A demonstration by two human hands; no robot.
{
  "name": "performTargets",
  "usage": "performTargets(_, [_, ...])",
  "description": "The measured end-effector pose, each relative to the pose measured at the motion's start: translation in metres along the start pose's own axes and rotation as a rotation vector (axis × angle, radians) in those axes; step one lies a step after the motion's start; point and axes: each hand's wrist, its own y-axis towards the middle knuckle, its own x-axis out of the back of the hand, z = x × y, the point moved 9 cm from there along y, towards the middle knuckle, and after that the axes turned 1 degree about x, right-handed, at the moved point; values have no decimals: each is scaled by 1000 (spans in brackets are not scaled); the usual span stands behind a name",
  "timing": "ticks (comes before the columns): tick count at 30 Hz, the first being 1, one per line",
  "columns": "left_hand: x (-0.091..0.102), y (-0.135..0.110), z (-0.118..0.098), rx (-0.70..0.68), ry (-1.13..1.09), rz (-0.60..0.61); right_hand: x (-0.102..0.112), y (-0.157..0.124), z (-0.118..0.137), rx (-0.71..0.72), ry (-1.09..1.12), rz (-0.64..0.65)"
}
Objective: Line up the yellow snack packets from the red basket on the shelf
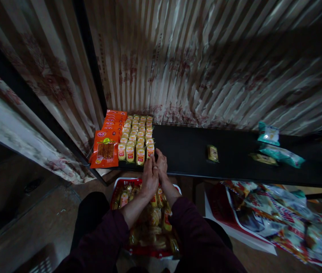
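My left hand (150,180) and my right hand (161,165) are close together at the shelf's front edge. Their fingers are closed around the lower part and right side of a small yellow snack packet (150,149), at the front right corner of a block of similar packets. Its lower end is hidden behind my fingers. The other yellow packets (130,152) stand upright in tight rows on the black shelf (183,151). Below my forearms, a red basket with a white rim (131,179) holds many more yellow packets, partly covered by my arms.
Orange snack bags (105,149) line the shelf's left end, beside a black post (89,49). A lone yellow packet (212,153) lies farther right, then teal bags (282,154). Larger bags (286,216) fill a container below right. A striped curtain (178,57) hangs behind.
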Motion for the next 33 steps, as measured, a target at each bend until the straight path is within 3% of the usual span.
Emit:
performTargets(7, [5,-17,-3,-86,133,13,-1,0,6,18,-207,50])
performTargets(11, [22,-32,-12,-297,284,-62,1,-2,11,41,-211,23])
performTargets(16, [37,-40,-16,-557,635,-185,2,-4,18,71,-207,-18])
performTargets(22, [31,-26,1,-569,919,-157,0,-6,22,109,-240,-13])
performTargets(33, [27,-11,9,-583,978,-167,-3,-8,23,78,-290,17])
